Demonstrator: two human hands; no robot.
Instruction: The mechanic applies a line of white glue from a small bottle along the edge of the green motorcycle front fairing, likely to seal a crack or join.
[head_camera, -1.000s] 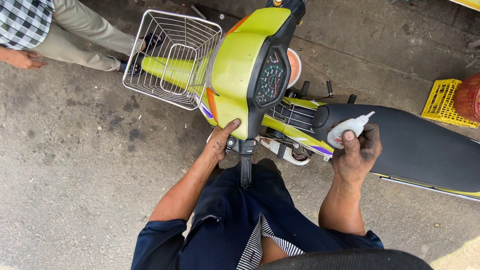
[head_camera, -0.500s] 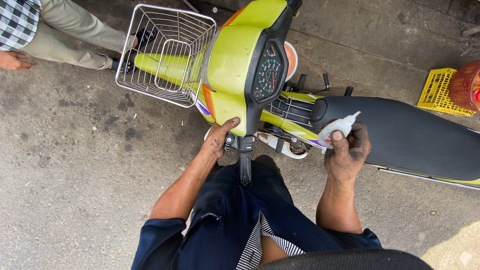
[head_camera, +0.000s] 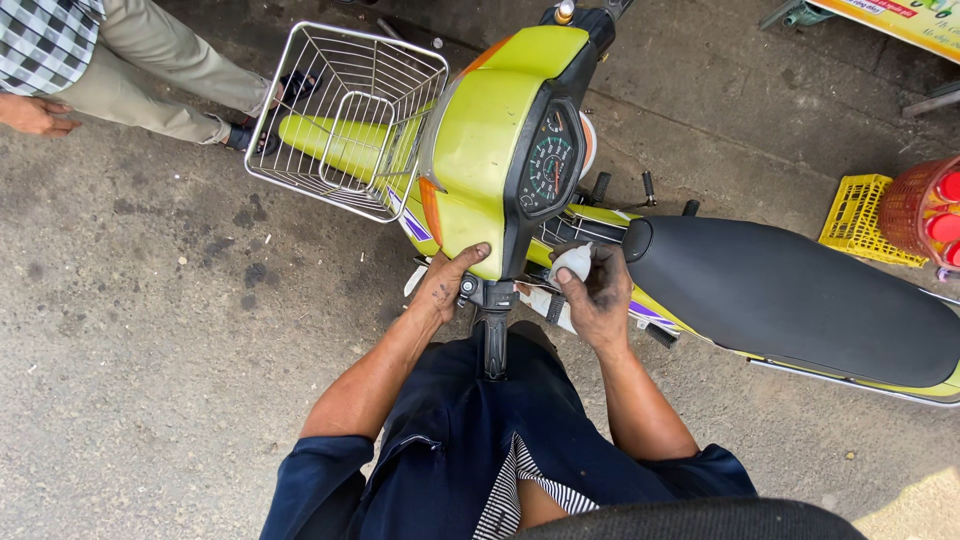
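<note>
A lime-green motorbike (head_camera: 490, 140) stands on the concrete, its black seat (head_camera: 790, 295) to the right and a wire front basket (head_camera: 345, 115) to the left. My left hand (head_camera: 450, 280) rests on the lower edge of the green handlebar cover, fingers pressed against it, just above the black handlebar grip (head_camera: 493, 335). My right hand (head_camera: 598, 295), smeared with dark grime, is shut on a small white squeeze bottle (head_camera: 572, 262), held close beside the speedometer dial (head_camera: 545, 165) and the seat's front end.
Another person in a checked shirt and khaki trousers (head_camera: 150, 70) stands at the upper left by the basket. A yellow plastic crate (head_camera: 858, 218) and a red basket (head_camera: 925, 205) sit at the right edge. Stained concrete spreads to the left.
My right hand has carried the white bottle left, from over the seat's front to beside the handlebar column. My left hand has stayed on the green cover.
</note>
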